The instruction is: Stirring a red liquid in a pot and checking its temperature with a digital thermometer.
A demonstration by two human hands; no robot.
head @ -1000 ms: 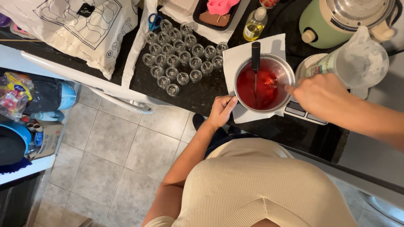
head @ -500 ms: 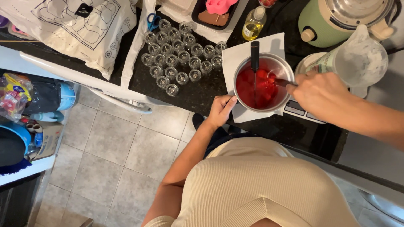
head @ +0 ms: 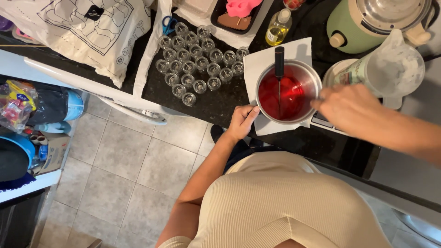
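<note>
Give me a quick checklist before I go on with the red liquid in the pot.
1. Left hand steadying the metal pot: ok, fingers rest against its rim.
2. Right hand at the pot's other side: ok; what it grips, cannot tell.
3. Pot sits on the white paper towel: ok.
4. Red liquid contained: ok, none seen on towel.
5. Black-handled probe stands in the liquid: ok.
6. Small glass jars upright, grouped left of the pot: ok; whether they are empty, cannot tell.
</note>
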